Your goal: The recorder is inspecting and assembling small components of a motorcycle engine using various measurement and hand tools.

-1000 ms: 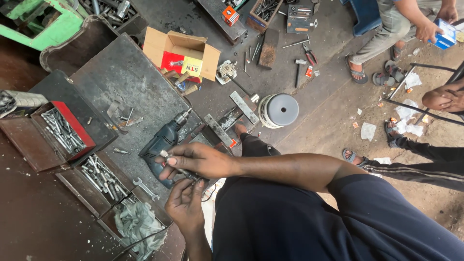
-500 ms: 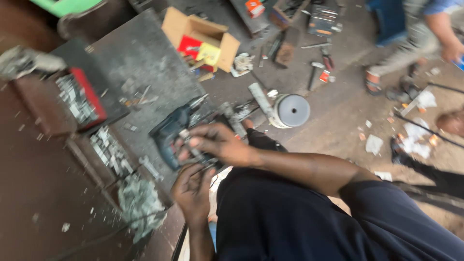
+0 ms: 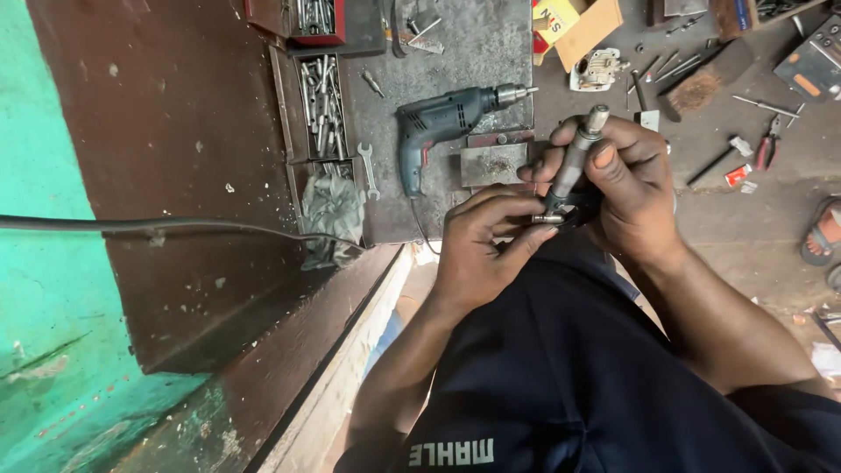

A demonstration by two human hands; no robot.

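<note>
Beyond a yellow-labelled cardboard box [image 3: 585, 24], both hands grip a metal rod [image 3: 574, 162].

One view only, from your head, looking steeply down over your chest and lap. Your hands sit close under the lens, right of centre. The dark metal bench [image 3: 455, 52] with the electric drill [image 3: 438, 123] lies just beyond them toward the top edge. A brown panel [image 3: 175, 158] and green wall [image 3: 44, 263] fill the left side; the dirt floor [image 3: 753, 228] with scattered tools runs along the right. No second view to overlap.
</note>
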